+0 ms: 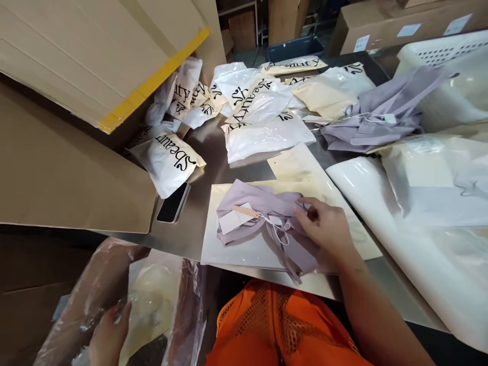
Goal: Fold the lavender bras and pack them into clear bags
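My right hand [325, 223] rests at the right edge of a folded lilac garment [247, 195], thumb and forefinger pinched at its cloth. A white tag [233, 221] with a thin cord lies on the garment. Beneath it is a flat stack of white and cream plastic bags [217, 256]. At the lower left, my left hand [109, 335] is down in an open carton lined with clear film [102, 264]. Its thumb is against the edge of a yellowish plastic bag [150, 300]; the fingers are curled and partly hidden.
Packed bags with black lettering [263, 132] are heaped behind the stack. A phone [173, 203] lies beside a large cardboard box [68, 162] on the left. Another lilac garment [381, 112] and a white perforated basket [442, 56] are at right, above large plastic packs [373, 203].
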`<state>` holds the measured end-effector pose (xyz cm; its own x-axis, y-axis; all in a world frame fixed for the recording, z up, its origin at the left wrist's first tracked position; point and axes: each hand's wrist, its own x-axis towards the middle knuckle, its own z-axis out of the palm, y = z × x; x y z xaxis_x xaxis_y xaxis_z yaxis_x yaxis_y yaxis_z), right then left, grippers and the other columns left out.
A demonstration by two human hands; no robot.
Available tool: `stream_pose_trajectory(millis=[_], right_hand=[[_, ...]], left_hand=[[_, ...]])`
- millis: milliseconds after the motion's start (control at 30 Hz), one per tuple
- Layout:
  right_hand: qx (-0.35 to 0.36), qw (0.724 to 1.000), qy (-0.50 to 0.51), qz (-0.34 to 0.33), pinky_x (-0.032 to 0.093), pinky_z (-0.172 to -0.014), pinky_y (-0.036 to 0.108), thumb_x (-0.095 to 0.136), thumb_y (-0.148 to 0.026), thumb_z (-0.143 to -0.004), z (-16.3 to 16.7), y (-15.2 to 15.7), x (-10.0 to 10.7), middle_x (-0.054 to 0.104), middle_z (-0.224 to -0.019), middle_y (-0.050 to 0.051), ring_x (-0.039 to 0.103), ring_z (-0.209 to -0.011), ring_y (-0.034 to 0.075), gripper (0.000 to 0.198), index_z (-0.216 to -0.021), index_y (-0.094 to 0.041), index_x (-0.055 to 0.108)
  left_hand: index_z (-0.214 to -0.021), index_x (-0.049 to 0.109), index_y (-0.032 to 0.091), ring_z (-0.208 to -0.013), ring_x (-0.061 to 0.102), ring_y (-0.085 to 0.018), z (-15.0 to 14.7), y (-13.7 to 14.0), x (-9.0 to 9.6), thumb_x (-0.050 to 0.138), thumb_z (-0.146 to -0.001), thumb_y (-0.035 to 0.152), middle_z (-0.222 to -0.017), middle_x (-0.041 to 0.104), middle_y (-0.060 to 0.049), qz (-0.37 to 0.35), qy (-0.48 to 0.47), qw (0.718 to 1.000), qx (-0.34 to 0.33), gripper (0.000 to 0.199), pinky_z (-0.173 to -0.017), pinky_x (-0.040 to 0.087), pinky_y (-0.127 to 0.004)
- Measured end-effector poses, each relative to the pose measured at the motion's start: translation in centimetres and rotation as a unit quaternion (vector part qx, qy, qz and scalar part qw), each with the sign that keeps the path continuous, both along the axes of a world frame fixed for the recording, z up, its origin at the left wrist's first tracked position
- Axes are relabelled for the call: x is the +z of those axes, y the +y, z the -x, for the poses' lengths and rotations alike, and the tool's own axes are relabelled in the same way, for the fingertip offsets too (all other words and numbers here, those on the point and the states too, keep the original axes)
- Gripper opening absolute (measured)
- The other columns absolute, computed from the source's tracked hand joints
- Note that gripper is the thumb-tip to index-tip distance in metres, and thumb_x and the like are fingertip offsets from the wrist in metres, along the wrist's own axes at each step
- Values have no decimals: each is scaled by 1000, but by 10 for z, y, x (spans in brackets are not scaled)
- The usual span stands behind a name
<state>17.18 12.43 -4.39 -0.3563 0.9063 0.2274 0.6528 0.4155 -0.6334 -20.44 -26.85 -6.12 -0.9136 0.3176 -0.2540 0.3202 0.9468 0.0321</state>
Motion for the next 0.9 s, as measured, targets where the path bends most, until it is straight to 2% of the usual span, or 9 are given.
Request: stream_pose_trajectory(millis=[67,133,267,367,433,533,667,733,900], right_hand=[[20,995,-92,-11,41,-76,40,60,-56,-83,7,-5,2,69,-78,5,63,-69,23,43,-104,-20,69],[24,988,-151,-8,39,-82,44,62,-48,-83,11,-10,4,70,-92,8,64,-82,27,34,-101,-21,68],[56,993,-106,-4,36,-90,48,57,-36,-86,8,-25,15,66,-99,9,61,-97,28,17,-82,-21,62],[98,995,0,18,38,-93,45,56,-32,-87,1,-43,27,68,-87,4,62,-85,22,14,-80,-21,59],[94,992,55,62,45,-86,39,57,-33,-88,-2,-55,35,69,-83,2,63,-82,21,12,-89,-23,63],[90,975,126,162,50,-78,34,58,-39,-88,-3,-65,41,71,-97,4,65,-90,22,27,-108,-24,67],[111,910,234,323,52,-72,31,64,-48,-83,3,-65,39,73,-94,6,67,-82,21,36,-103,-19,70],[118,886,261,365,51,-70,30,68,-50,-79,9,-64,36,72,-90,6,66,-78,20,39,-100,-18,71],[142,877,266,374,49,-73,29,72,-49,-75,24,-64,34,71,-85,4,63,-79,18,34,-89,-18,72]], left_hand=[[-93,62,23,-101,67,-35,-12,44,6,39,-86,54,-100,71,-12,-77,25,995,-62,40,-86,52,-47],[-104,61,21,-118,59,-31,-34,100,20,40,-91,45,-118,67,-14,-184,81,955,-220,34,-101,45,-47],[-110,63,23,-125,55,-25,-104,210,58,46,-95,28,-122,66,-10,-330,60,805,-488,24,-107,41,-43],[-126,58,24,-129,50,-26,-153,262,76,49,-95,27,-132,61,-9,-313,35,693,-648,32,-106,41,-43],[-123,61,22,-115,58,-26,-172,280,79,47,-96,22,-120,66,-10,-276,26,642,-715,30,-95,47,-40],[-98,67,19,-89,62,-22,-180,288,76,46,-95,15,-91,69,-7,-241,14,625,-742,21,-75,49,-33],[-107,62,20,-93,63,-20,-172,280,71,55,-93,20,-103,67,-6,-252,-22,660,-708,15,-72,50,-29],[-106,61,20,-88,64,-17,-166,273,69,53,-94,20,-100,67,-5,-271,-34,665,-695,14,-70,51,-27],[-84,60,18,-75,62,-14,-151,265,57,45,-95,14,-84,66,-3,-368,38,594,-714,19,-64,48,-24]])
